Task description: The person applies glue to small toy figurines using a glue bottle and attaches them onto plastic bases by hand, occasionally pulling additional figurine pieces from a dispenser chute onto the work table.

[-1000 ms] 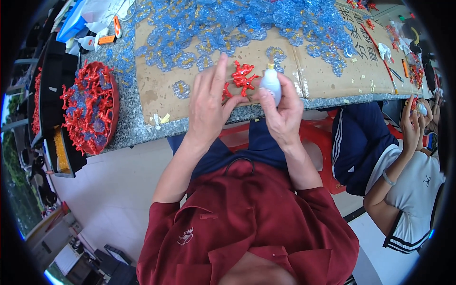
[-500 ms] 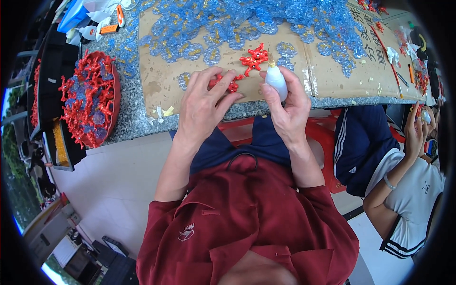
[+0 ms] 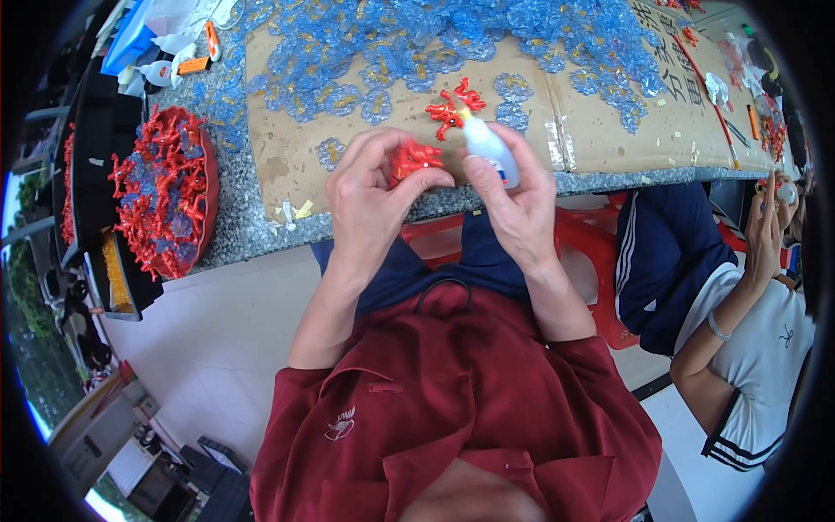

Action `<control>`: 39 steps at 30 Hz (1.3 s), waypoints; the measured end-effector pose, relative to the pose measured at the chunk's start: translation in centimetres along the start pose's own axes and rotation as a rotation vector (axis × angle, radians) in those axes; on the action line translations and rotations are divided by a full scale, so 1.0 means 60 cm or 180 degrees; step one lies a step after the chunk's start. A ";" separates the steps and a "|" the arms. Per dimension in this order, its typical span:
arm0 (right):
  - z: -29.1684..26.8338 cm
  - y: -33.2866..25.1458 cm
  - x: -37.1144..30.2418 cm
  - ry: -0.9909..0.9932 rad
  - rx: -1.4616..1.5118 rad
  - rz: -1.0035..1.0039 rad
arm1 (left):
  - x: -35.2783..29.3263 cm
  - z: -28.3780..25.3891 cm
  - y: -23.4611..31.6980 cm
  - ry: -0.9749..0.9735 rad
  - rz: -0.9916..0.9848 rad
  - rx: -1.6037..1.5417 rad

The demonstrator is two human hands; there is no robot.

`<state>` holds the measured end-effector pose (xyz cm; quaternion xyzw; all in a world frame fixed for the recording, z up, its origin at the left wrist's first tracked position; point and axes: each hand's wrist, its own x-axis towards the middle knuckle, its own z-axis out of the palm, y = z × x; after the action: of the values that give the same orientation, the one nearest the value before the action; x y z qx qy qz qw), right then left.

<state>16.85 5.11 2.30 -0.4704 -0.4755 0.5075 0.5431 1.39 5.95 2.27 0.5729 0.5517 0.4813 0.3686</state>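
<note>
One red figure point(image 3: 415, 162) held in my left hand point(image 3: 367, 184), upper middle of the frame, white bottle point(image 3: 490, 150) gripped in my right hand point(image 3: 520, 202), another red one point(image 3: 448, 113) by its tip, blue pieces point(image 3: 400, 43) heaped above.

Glossy red toy point(image 3: 416, 163) held in left hand point(image 3: 367, 191), partly hidden; white squeeze bottle point(image 3: 490, 155) held tilted in right hand point(image 3: 522, 196); second red toy point(image 3: 447, 113) lying by bottle's tip, contact unclear

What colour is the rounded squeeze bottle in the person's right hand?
The rounded squeeze bottle is mostly white, with a yellow neck; see the head view.
</note>
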 end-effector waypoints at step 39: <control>-0.042 -0.056 -0.027 -0.0187 -0.1405 -0.1341 | -0.053 -0.015 -0.009 -0.1060 -0.2315 -0.4550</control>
<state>19.64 3.26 5.33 -0.4532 -0.6769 0.2815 0.5072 0.64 2.77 1.54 0.0489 0.2010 0.4756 0.8550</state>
